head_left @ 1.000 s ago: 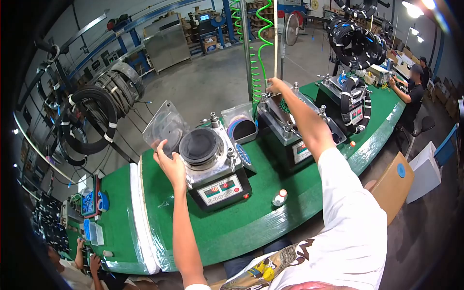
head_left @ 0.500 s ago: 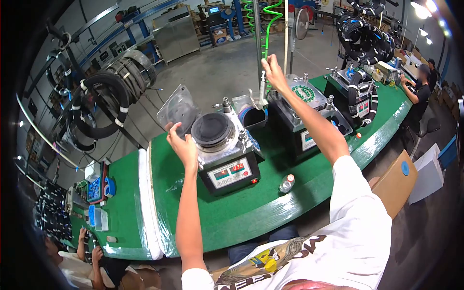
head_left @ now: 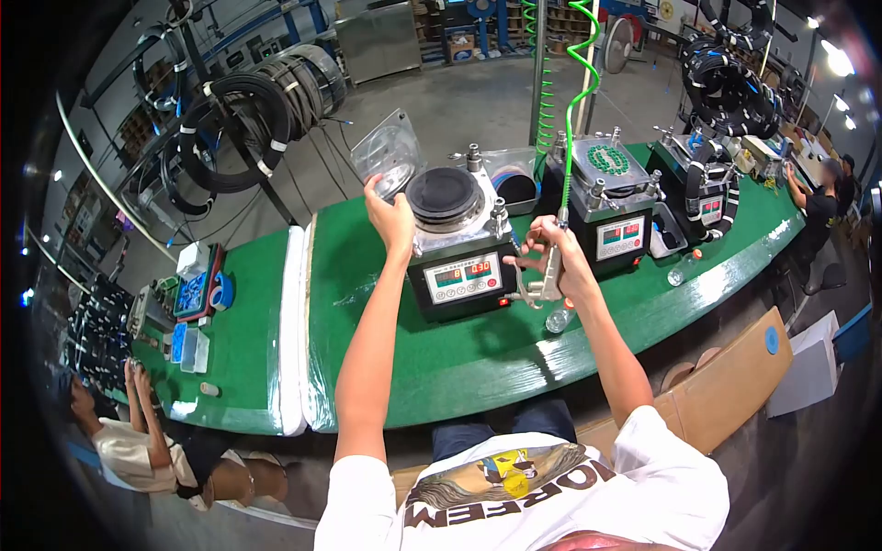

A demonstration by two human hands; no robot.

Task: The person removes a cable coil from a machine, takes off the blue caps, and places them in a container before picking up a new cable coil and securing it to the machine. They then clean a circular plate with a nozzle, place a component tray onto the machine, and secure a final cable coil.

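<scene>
My left hand (head_left: pixel 393 223) is closed on the edge of a silvery round disc (head_left: pixel 398 180), left of a polishing machine (head_left: pixel 459 283). A clear plate (head_left: pixel 390 138) stands tilted just behind the disc. The machine carries a black round pad (head_left: pixel 445 194) on top and a lit red display on its front. My right hand (head_left: pixel 568 255) grips a metal air blow gun (head_left: pixel 551 278) in front of the machine's right side. A green coiled air hose (head_left: pixel 571 119) runs up from the gun. Below it stands a small clear bottle (head_left: pixel 559 320), partly hidden by my hand.
A second machine (head_left: pixel 617 237) to the right holds a ring of green pieces (head_left: pixel 607 160). Another capped bottle (head_left: pixel 681 269) stands before it. Black cable coils (head_left: pixel 241 129) hang at the left. Co-workers sit at the left (head_left: pixel 138 450) and right (head_left: pixel 820 202) of the green bench (head_left: pixel 367 367).
My right hand has brought the air gun down from above the bench to the machine's front, stretching the hose. The left hand stays by the disc. The display digit went from 4 to 8.
</scene>
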